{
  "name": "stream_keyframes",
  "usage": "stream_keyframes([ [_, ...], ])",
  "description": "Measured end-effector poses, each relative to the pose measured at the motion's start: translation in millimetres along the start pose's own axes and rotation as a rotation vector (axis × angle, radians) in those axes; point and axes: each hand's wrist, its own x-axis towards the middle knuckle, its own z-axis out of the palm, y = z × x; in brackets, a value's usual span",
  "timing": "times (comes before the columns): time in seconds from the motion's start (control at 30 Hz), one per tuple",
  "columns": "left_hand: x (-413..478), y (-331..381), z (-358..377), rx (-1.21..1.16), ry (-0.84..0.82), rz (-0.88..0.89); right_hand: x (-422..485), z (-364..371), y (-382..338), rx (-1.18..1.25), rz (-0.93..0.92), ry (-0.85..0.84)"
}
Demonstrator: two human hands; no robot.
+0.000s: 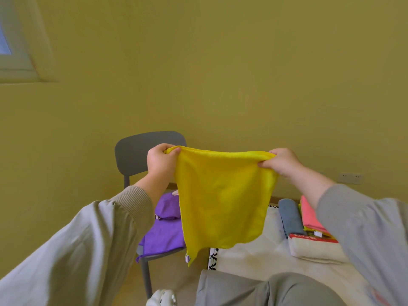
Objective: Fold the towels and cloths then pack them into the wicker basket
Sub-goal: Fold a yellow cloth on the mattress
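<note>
A yellow cloth (pixel 223 195) hangs spread out in the air in front of me. My left hand (pixel 161 161) pinches its upper left corner and my right hand (pixel 280 161) pinches its upper right corner. The cloth's lower edge dangles free, with a small tag at the bottom left tip. Purple cloths (pixel 164 230) lie crumpled on the seat of a grey chair (pixel 136 151) behind the yellow cloth. To the right, on a pale surface (pixel 254 255), lie a rolled blue-grey towel (pixel 290 217), a folded pink cloth (pixel 309 215) and a folded cream towel (pixel 313 249). No wicker basket is in view.
A yellow-green wall fills the upper view, with a window frame (pixel 17 51) at the top left and a wall socket (pixel 350 178) at the right. My grey-trousered knees (pixel 265 290) sit at the bottom. A white shoe (pixel 161 298) shows near the chair leg.
</note>
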Motion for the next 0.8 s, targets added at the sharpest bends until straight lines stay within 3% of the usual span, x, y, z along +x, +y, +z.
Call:
stream_keyframes([
  [0.13, 1.9, -7.5, -3.0, -0.040, 0.005, -0.070, -1.0, 0.4, 0.6, 0.641, 0.119, -0.107],
  [0.27, 3.1, -15.8, -4.2, -0.056, 0.008, -0.104, -2.4, -3.9, 3.4, 0.828, 0.145, -0.218],
  [0.63, 0.8, -16.1, 22.5, -0.177, -0.179, -0.228, 2.4, -13.7, 26.7, 0.742, 0.383, -0.333],
  [0.7, 4.3, -23.1, 33.2, -0.062, -0.171, -0.183, 10.8, -12.1, 37.6, 0.690, 0.366, -0.272],
  [0.8, 13.6, -38.0, 48.9, 0.145, -0.185, -0.051, 32.1, -4.8, 61.8, 0.399, 0.187, -0.021],
])
